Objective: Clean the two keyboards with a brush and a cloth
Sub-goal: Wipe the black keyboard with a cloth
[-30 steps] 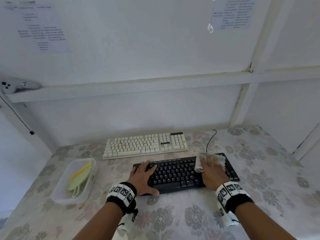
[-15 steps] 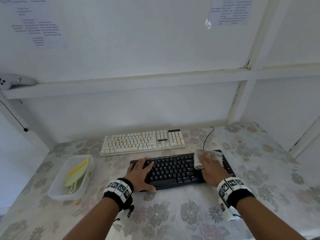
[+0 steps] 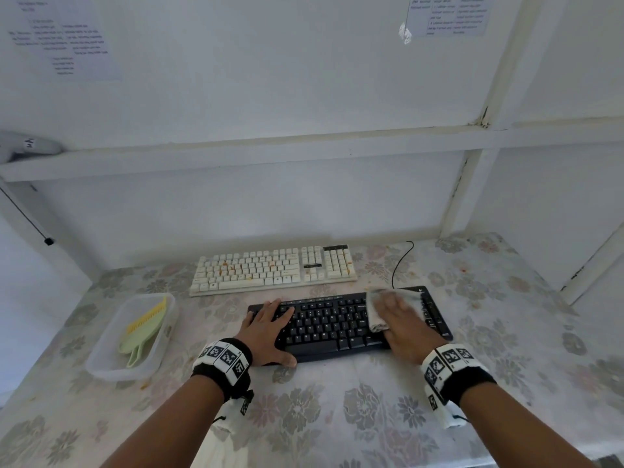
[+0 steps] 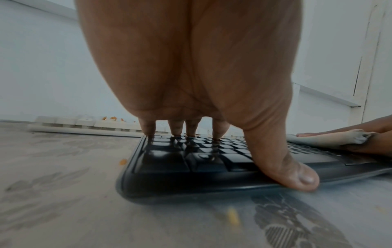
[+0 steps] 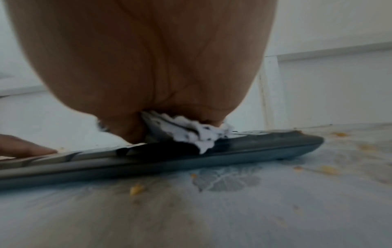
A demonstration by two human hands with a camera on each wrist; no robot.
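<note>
Left hand (image 3: 270, 327): fingers spread flat, bracing my black keyboard's (image 3: 332, 327) left end, thumb on its front edge
Right hand (image 3: 403, 324): flat, pressing the cloth (image 3: 378, 310) on its right end
Axis: keyboard runs left-right, so I judge the wipe travels leftward
Beyond: soiled white keyboard (image 3: 273, 268), parallel; my right hand is nearer
Far left: brush (image 3: 143, 327) in its tub (image 3: 101, 368) on the tabletop (image 3: 337, 417)

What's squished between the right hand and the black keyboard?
A crumpled pale grey cloth lies between the right hand and the flat black keyboard. The head view shows it best; the right wrist view shows it bunched under the palm.
</note>
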